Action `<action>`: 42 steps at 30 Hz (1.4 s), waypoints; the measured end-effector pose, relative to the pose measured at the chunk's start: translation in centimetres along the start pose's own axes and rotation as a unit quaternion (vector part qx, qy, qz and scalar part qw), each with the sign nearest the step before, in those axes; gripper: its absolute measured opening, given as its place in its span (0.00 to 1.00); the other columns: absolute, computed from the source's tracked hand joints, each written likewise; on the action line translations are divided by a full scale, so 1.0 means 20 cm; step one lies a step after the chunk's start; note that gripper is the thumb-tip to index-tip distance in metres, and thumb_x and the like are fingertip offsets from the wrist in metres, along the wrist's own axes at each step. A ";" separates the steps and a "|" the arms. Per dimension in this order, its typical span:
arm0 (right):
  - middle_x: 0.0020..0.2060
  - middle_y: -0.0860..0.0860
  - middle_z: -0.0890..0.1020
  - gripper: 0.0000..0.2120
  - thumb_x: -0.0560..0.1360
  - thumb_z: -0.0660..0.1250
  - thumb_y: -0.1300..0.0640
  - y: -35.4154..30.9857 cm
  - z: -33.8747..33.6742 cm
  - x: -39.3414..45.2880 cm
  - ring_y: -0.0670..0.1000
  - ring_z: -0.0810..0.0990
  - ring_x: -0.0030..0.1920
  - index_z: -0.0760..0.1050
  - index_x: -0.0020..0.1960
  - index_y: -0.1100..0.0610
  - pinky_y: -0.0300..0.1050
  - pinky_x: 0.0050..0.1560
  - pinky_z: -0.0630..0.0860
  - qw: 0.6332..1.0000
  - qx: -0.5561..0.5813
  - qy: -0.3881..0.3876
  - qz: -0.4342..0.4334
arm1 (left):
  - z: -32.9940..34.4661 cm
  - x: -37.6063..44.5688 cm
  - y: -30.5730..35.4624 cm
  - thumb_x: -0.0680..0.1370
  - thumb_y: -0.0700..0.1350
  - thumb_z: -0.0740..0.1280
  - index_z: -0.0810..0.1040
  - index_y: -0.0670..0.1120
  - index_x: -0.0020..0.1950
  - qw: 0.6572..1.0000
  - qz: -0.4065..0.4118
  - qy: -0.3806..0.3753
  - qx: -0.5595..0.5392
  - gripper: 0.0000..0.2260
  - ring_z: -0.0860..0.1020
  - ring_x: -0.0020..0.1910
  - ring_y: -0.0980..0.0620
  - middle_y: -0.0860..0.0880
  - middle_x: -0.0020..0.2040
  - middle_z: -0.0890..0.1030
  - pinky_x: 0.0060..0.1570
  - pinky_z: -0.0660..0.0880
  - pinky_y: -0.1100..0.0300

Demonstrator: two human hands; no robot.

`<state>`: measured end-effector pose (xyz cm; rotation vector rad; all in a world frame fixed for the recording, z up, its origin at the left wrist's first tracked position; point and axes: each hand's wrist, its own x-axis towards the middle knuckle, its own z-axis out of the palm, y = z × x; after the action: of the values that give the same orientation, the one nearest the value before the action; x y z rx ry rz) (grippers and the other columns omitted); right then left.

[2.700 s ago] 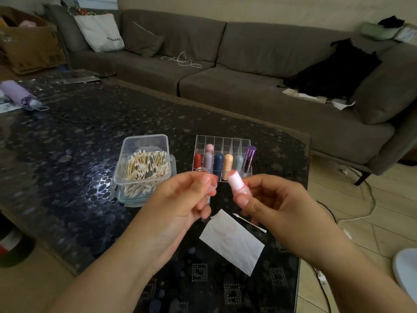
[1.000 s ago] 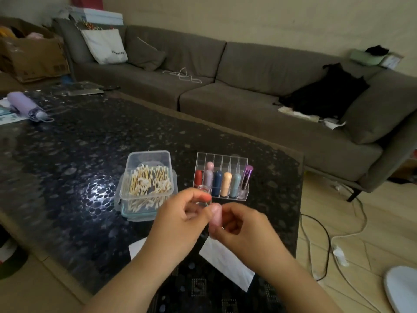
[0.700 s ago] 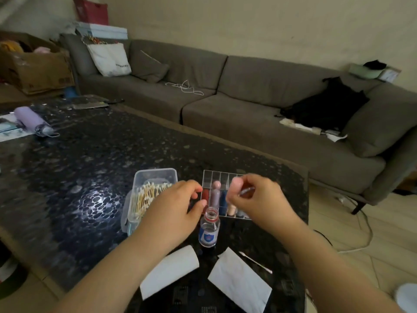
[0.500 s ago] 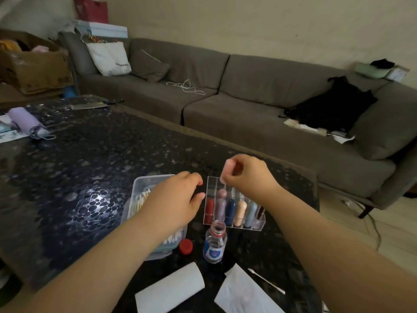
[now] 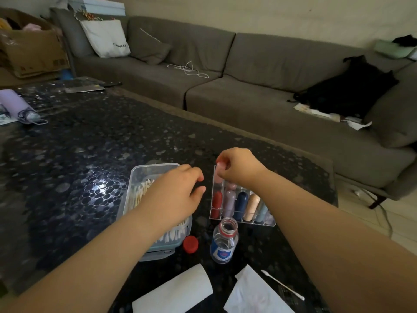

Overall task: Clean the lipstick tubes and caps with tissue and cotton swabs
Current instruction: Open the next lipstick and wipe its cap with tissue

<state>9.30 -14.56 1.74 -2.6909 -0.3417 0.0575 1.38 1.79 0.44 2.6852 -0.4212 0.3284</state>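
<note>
Head view: right hand [image 5: 239,168] is pinching a pink lipstick tube [image 5: 218,176], lowering it into the clear organizer's [image 5: 242,220] back-left slot on the desk [image 5: 90,141]. Left hand [image 5: 178,190] is hovering with loosely curled, empty fingers. Keep the tube upright, centred over the slot.

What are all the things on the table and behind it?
lipsticks: about seven, red, lilac, navy, peach, pale blue, pink, in the clear rack
pink lipstick: one, at the rack's back left corner, held by the right hand
cotton swab box: one, clear, left of the rack
bottle: one, clear, open, in front of the rack
bottle cap: one, red, left of the bottle
tissues: two, white, near edge
loose swab: one, white, right of the tissues
sofa: one, grey, behind the table
left hand: over the swab box, holding nothing
right hand: fingers pinch the pink lipstick
</note>
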 end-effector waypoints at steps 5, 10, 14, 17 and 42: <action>0.61 0.53 0.75 0.16 0.78 0.62 0.57 -0.01 0.01 0.00 0.53 0.76 0.58 0.75 0.65 0.56 0.43 0.57 0.72 0.999 -0.033 -0.006 0.004 | -0.01 -0.03 0.01 0.79 0.50 0.62 0.75 0.50 0.60 1.000 -0.003 0.003 -0.005 0.11 0.76 0.50 0.55 0.53 0.53 0.76 0.48 0.75 0.59; 0.61 0.52 0.71 0.19 0.79 0.62 0.53 -0.01 -0.07 -0.09 0.51 0.75 0.57 0.69 0.69 0.53 0.39 0.53 0.70 1.000 -0.023 0.010 0.015 | -0.01 -0.05 0.03 0.79 0.51 0.62 0.74 0.50 0.61 1.000 -0.006 0.001 -0.014 0.12 0.76 0.51 0.55 0.53 0.56 0.76 0.49 0.73 0.62; 0.50 0.53 0.80 0.11 0.76 0.65 0.52 -0.02 -0.10 -0.18 0.51 0.79 0.47 0.77 0.56 0.55 0.45 0.50 0.79 0.996 -0.050 -0.051 0.044 | 0.00 -0.08 0.08 0.79 0.50 0.63 0.75 0.50 0.60 1.000 -0.008 -0.006 -0.023 0.11 0.76 0.51 0.54 0.52 0.55 0.77 0.51 0.74 0.58; 0.44 0.57 0.82 0.19 0.78 0.59 0.47 -0.02 -0.06 -0.19 0.53 0.80 0.43 0.79 0.54 0.61 0.49 0.50 0.79 0.993 -0.048 -0.077 0.071 | 0.01 -0.10 0.11 0.79 0.50 0.63 0.74 0.50 0.60 0.999 -0.007 -0.010 -0.030 0.11 0.75 0.53 0.55 0.53 0.55 0.76 0.53 0.74 0.58; 0.25 0.46 0.77 0.11 0.75 0.65 0.50 -0.07 -0.17 -1.19 0.46 0.72 0.27 0.81 0.38 0.52 0.34 0.27 0.69 0.955 0.285 0.046 0.062 | 0.00 -0.69 0.53 0.75 0.54 0.64 0.76 0.59 0.47 0.957 0.004 0.002 -0.290 0.02 0.75 0.44 0.64 0.60 0.39 0.77 0.40 0.69 0.72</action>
<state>-13.75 -20.53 5.08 -2.1294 -0.1008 0.0569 -14.92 -4.04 0.21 2.1085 -0.4446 0.1747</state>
